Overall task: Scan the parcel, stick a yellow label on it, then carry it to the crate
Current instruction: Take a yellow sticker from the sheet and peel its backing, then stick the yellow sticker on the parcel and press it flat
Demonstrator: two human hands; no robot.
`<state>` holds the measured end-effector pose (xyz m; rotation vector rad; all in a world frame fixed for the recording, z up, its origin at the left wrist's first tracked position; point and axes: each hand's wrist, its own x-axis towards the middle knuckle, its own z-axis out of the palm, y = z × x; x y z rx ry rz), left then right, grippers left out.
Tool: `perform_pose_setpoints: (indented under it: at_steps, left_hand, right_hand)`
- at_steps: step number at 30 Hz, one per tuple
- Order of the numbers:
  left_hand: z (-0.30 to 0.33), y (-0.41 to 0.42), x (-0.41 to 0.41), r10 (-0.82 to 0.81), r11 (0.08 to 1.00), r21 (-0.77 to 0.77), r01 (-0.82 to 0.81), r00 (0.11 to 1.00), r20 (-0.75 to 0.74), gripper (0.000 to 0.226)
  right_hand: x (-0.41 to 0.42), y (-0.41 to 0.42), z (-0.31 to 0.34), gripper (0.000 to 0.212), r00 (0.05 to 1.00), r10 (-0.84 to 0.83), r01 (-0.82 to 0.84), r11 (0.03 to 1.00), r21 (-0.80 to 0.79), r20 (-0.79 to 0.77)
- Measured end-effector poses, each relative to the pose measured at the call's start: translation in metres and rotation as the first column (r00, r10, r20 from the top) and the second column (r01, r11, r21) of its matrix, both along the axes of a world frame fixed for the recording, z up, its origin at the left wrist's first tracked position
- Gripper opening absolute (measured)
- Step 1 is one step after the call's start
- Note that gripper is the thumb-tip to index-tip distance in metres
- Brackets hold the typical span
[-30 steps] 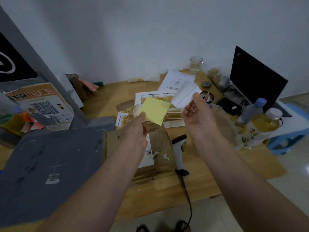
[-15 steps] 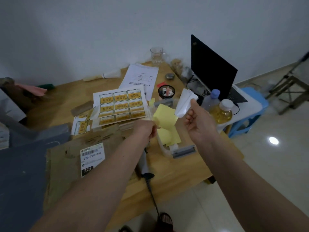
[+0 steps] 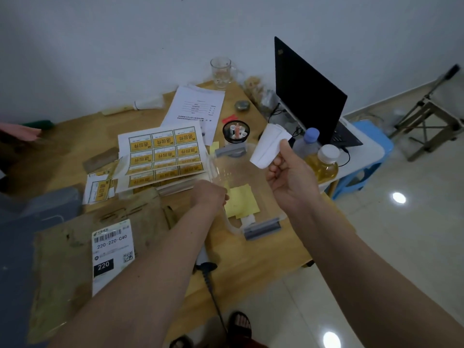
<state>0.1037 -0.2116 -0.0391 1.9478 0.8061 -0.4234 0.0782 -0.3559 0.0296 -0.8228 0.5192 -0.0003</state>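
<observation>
The parcel [image 3: 62, 272], a worn brown padded envelope with a white barcode sticker [image 3: 113, 252], lies flat on the wooden table [image 3: 251, 262] at lower left. My left hand [image 3: 208, 194] reaches over the rim of a clear plastic box [image 3: 261, 228]. Its curled fingers touch the left edge of yellow paper [image 3: 242, 202] lying inside, and the grip itself is hidden. My right hand [image 3: 288, 177] is raised over the box, pinching a folded white slip [image 3: 268, 146]. Sheets of yellow labels [image 3: 163, 151] lie behind the parcel. The scanner [image 3: 202, 254] lies partly under my left forearm.
A dark grey surface [image 3: 15, 259] sits at far left beside the parcel. Behind are a printed page [image 3: 195, 106], glass mug [image 3: 222, 71], black mesh cup [image 3: 236, 133], open laptop [image 3: 306, 96] and two bottles [image 3: 326, 162]. A blue stool [image 3: 371, 146] stands right of the table.
My view has swung right and down. My left hand lowered the yellow paper from above the parcel into the clear box. My right hand still holds the white slip.
</observation>
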Motion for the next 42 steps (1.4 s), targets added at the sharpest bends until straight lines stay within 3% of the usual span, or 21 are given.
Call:
perform_pose_setpoints:
  at_steps: [4, 8, 11, 14, 17, 18, 20, 23, 25, 30, 35, 39, 42]
  left_hand:
    - [0.005, -0.005, -0.002, -0.058, 0.996, -0.065, 0.059, 0.998, 0.018, 0.01]
    - [0.008, 0.006, -0.005, -0.047, 0.994, -0.1, 0.053, 0.997, 0.063, 0.038]
    - [0.011, 0.021, -0.008, 0.006, 0.996, -0.09, 0.004, 0.993, 0.115, 0.042]
    - [0.021, 0.037, -0.013, 0.099, 0.994, -0.061, -0.086, 0.962, 0.254, 0.034]
    - [0.044, 0.054, -0.033, 0.127, 0.99, -0.005, -0.141, 0.875, 0.468, 0.034]
    - [0.053, 0.06, -0.043, 0.088, 0.989, 0.05, -0.138, 0.831, 0.549, 0.035]
    - [0.064, 0.073, -0.065, -0.141, 0.945, 0.308, -0.109, 0.714, 0.686, 0.042]
    - [0.058, 0.092, -0.086, -0.501, 0.709, 0.692, -0.138, 0.593, 0.631, 0.055]
    - [0.053, 0.104, -0.094, -0.523, 0.626, 0.754, -0.199, 0.611, 0.595, 0.053]
    - [0.053, 0.133, -0.113, -0.443, 0.547, 0.786, -0.287, 0.698, 0.563, 0.036]
    - [0.057, 0.168, -0.132, -0.375, 0.623, 0.745, -0.239, 0.745, 0.552, 0.024]
    - [0.063, 0.191, -0.14, -0.317, 0.654, 0.701, -0.285, 0.737, 0.596, 0.02]
    - [0.064, 0.209, -0.144, -0.301, 0.664, 0.671, -0.331, 0.702, 0.645, 0.015]
  right_hand:
    - [0.001, 0.001, -0.001, 0.016, 1.0, 0.01, -0.011, 1.0, -0.022, -0.017]
    - [0.003, 0.006, -0.003, 0.016, 0.999, 0.032, -0.033, 0.999, -0.031, -0.042]
    - [0.005, 0.016, -0.006, 0.017, 0.996, 0.064, -0.067, 0.996, -0.056, -0.061]
    - [0.008, 0.034, -0.006, 0.015, 0.989, 0.13, -0.134, 0.989, -0.057, -0.067]
    - [0.008, 0.063, -0.005, 0.015, 0.975, 0.21, -0.214, 0.974, -0.074, -0.068]
    - [0.008, 0.073, -0.005, 0.015, 0.97, 0.235, -0.24, 0.968, -0.075, -0.07]
    - [0.006, 0.096, -0.005, 0.015, 0.959, 0.276, -0.28, 0.958, -0.066, -0.073]
    - [-0.001, 0.13, -0.005, 0.017, 0.941, 0.322, -0.33, 0.941, -0.075, -0.101]
    - [-0.012, 0.154, -0.003, 0.02, 0.926, 0.352, -0.368, 0.923, -0.113, -0.139]
    - [-0.046, 0.207, 0.0, 0.015, 0.879, 0.405, -0.448, 0.882, -0.146, -0.25]
    - [-0.066, 0.245, 0.003, 0.014, 0.891, 0.395, -0.445, 0.855, -0.266, -0.221]
    - [-0.077, 0.271, 0.008, 0.011, 0.891, 0.403, -0.453, 0.763, -0.46, -0.209]
    - [-0.084, 0.288, 0.016, 0.012, 0.884, 0.421, -0.468, 0.77, -0.435, -0.206]
